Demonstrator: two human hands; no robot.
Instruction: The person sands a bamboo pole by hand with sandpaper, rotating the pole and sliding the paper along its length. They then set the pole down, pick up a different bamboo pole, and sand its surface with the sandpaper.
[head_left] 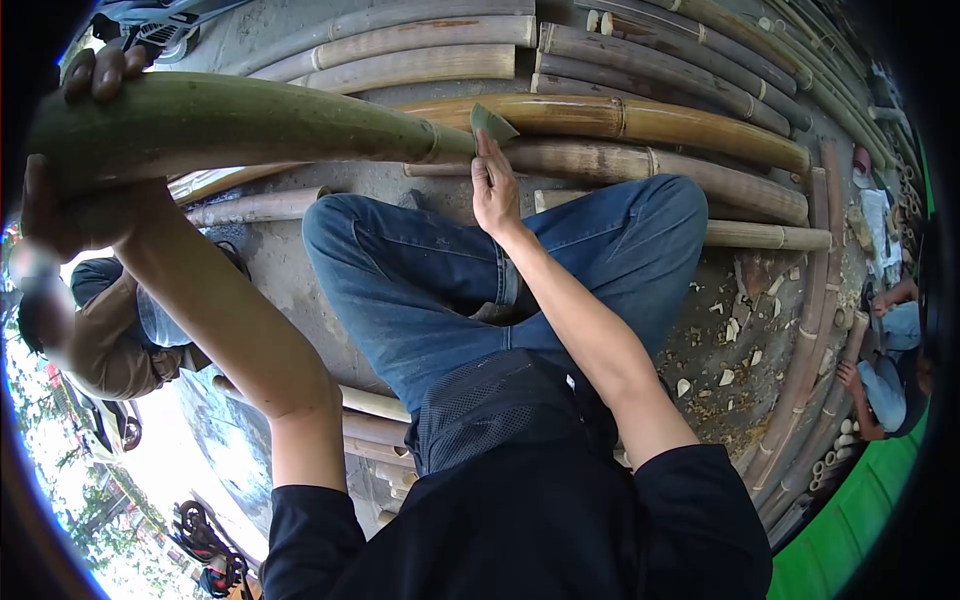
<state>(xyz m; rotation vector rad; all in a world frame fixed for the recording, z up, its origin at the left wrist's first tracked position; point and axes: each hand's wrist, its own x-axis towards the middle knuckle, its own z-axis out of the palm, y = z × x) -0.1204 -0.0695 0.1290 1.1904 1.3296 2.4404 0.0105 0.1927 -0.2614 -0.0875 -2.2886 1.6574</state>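
Note:
A thick green bamboo pole (280, 122) runs from the upper left across to the middle of the view. My left hand (90, 215) is wrapped round its near, wide end, with fingers over the top and the palm below. At the pole's far, narrower part, my right hand (494, 195) presses a folded piece of green sandpaper (497, 122) against the surface. The fingers of that hand are together and partly hidden behind the sheet. Below the pole are my crossed legs in blue jeans (390, 290).
Several bamboo poles (430, 65) lie on the concrete floor ahead, and more run down the right side (815, 320). Wood chips (735, 330) litter the floor by my right knee. One person (120, 340) crouches at left; another (890, 350) works at far right.

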